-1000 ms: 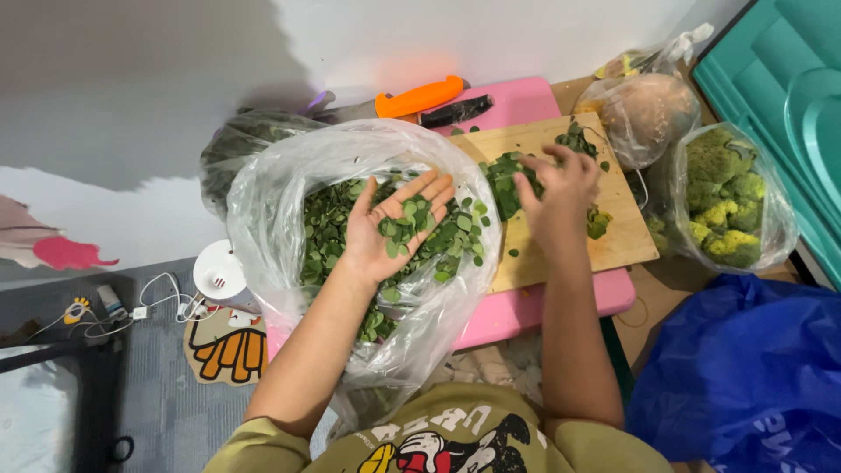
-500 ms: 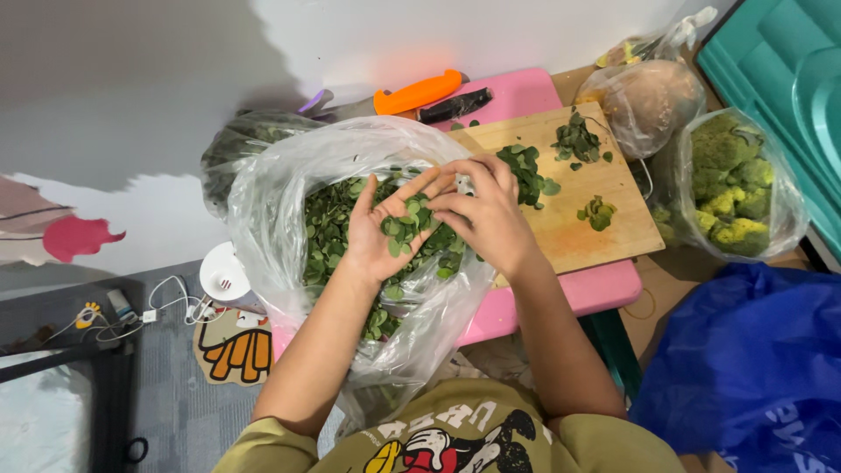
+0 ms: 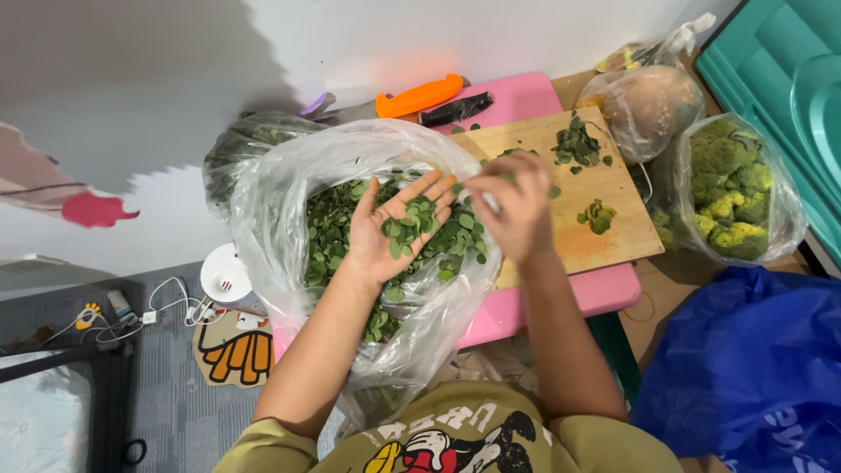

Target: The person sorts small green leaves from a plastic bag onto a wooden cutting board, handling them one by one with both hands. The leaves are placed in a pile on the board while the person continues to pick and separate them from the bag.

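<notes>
My left hand [image 3: 396, 229] lay open, palm up, over the mouth of the clear plastic bag [image 3: 272, 188], cupping a small heap of green leaves [image 3: 408, 226]. My right hand [image 3: 517, 208] hovered just beside its fingertips, at the edge of the wooden cutting board [image 3: 613, 236]; its fingers were curled, but I could not tell whether they pinched anything. The cupped leaves lay to the left of my right hand, the nearer one. More leaves [image 3: 575, 143] sat on the board's far side, on the pink worktop [image 3: 604, 289].
</notes>
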